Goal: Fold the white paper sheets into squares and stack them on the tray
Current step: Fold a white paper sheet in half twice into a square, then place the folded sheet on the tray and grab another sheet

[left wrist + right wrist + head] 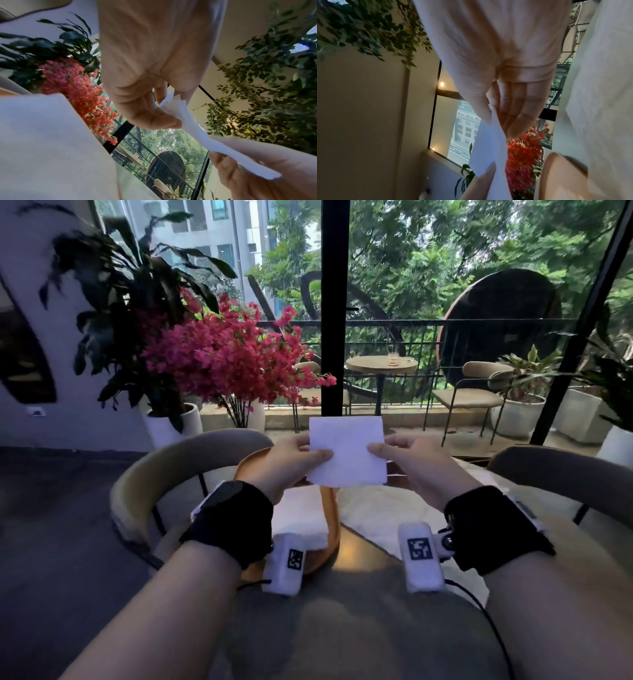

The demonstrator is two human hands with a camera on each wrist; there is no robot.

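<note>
A folded white paper square [347,451] is held up above the table, facing me. My left hand [301,455] pinches its left edge between thumb and fingers. My right hand [394,453] pinches its right edge the same way. In the left wrist view the paper [197,129] runs edge-on from my left hand [171,112] to the other hand. The right wrist view shows the paper [489,150] pinched by my right hand [494,117]. Below my left hand lies the round orange tray [330,529], with a stack of folded white paper [299,518] on it.
More white sheets [383,518] lie spread on the table right of the tray. Curved beige chair backs stand at the far left [164,470] and far right [565,474]. Potted plants with pink flowers [222,357] stand beyond the table by the window.
</note>
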